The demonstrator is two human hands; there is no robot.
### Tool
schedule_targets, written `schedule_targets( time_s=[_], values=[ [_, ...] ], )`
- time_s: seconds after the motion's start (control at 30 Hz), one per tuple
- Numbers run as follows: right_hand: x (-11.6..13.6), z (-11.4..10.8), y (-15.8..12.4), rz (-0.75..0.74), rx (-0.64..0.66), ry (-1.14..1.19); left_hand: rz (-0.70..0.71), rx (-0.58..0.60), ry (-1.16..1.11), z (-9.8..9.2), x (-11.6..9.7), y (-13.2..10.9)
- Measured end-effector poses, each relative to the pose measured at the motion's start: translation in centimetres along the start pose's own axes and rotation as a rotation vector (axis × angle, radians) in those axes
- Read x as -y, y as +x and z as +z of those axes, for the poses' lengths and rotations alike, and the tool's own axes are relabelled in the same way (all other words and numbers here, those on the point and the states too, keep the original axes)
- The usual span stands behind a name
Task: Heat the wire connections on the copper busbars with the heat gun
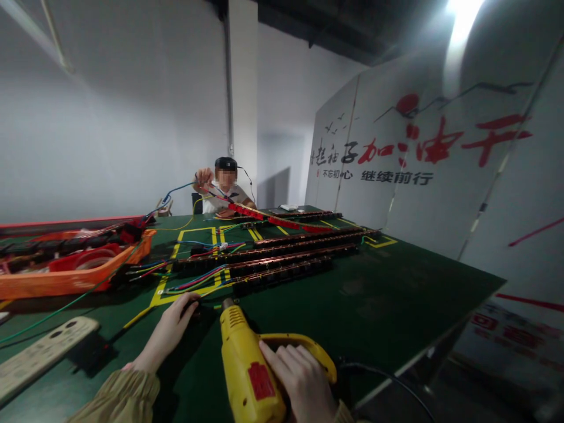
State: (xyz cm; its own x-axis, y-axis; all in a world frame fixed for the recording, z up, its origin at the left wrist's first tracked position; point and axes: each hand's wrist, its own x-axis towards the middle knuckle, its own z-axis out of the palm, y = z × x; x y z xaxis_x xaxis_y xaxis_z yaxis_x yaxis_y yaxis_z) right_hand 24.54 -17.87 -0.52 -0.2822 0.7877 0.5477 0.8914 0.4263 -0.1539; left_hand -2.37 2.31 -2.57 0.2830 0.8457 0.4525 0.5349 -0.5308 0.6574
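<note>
My right hand point(299, 379) is wrapped round the handle of a yellow power drill point(247, 364) that points away from me toward the long dark strips point(282, 261) lying on the green table point(388, 299). My left hand point(170, 329) reaches forward, its fingertips pinched on a small dark part at the near end of the strips, close to the drill's tip. Red, blue and green wires point(194, 279) trail from the strips' left ends.
An orange tray point(66, 276) with parts stands at the left. A beige power strip point(42, 352) lies at the near left. A person at the far end of the table holds wires and a red strip point(264, 216). White panels point(440, 164) stand along the right.
</note>
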Motion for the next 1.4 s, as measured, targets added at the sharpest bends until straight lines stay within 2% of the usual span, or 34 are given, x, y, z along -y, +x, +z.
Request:
schedule_targets(
  time_s=[0.33,0.7,1.03,1.4],
  values=[
    [1.0,0.9,0.8,-0.127,-0.032,-0.173,-0.008,-0.007,0.005,0.3,0.0,0.2],
    [2.9,2.4,1.7,-0.179,-0.1,-0.196,-0.025,-0.016,-0.055,0.8,0.1,0.5],
    [1.9,1.4,1.3,-0.11,0.002,-0.052,0.004,-0.035,-0.046,0.6,0.2,0.3],
    [-0.7,-1.8,0.6,0.011,0.161,0.076,0.015,-0.014,-0.032,0.3,-0.9,0.2]
  ],
)
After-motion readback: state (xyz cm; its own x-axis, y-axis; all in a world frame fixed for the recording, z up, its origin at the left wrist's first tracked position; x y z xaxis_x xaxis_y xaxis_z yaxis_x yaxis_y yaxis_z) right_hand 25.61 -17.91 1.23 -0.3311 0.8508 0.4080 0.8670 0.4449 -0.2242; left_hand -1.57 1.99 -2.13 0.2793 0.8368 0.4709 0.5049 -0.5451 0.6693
